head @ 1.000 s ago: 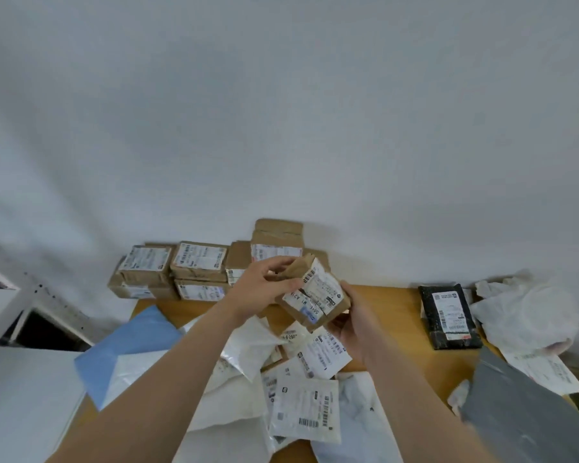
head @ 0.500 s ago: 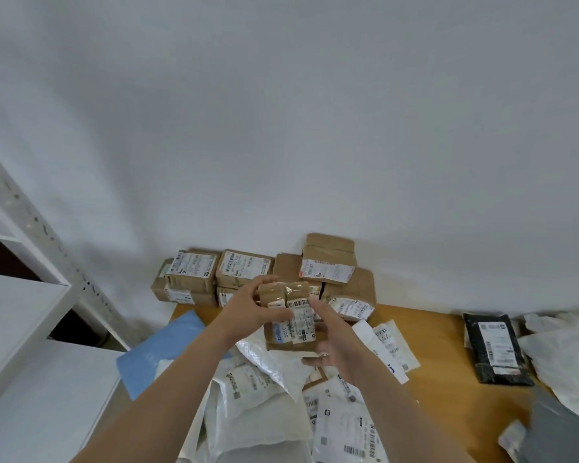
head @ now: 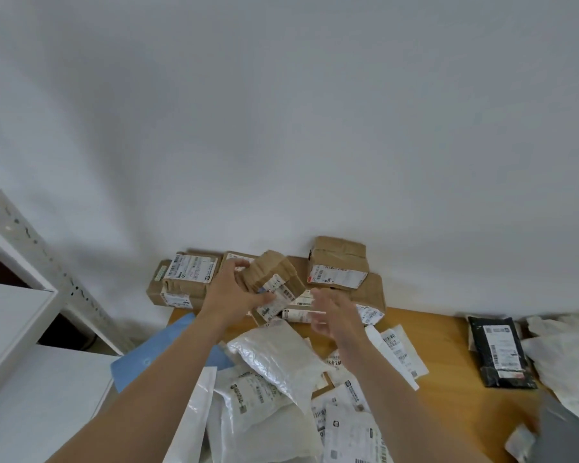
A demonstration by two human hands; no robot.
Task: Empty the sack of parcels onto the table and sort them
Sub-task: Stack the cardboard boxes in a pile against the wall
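At the far left a white shelving unit (head: 17, 305) is standing beside the wooden table (head: 448, 355), and a blue mailer (head: 154, 352) is showing from under the left forearm. Against the wall a stack of labelled cardboard boxes (head: 189, 279) is building up, which looks like the carton pile of the sort.

The left hand (head: 229, 295) is gripping a small cardboard box (head: 273, 279). Its fingers are curling round the near side and holding the box tilted in the air, just in front of that pile. The right hand (head: 335, 315) is hovering just beside the box, fingers spread, holding nothing. Behind it a second box stack (head: 340, 262) is sitting against the wall.

The step in hand seems to be adding this box to the cartons. Doing it well likely means levelling the box first, then lowering it onto a flat top with the label facing up, not dropping it from its tilt. The free right hand is well placed to steady the neighbours.

Unsorted white poly mailers (head: 274, 359) are lying heaped mid-table under the forearms. A black mailer (head: 498, 352) is lying well apart to the right. Beside it a crumpled white bag (head: 569, 349) is slumping — possibly the emptied sack.
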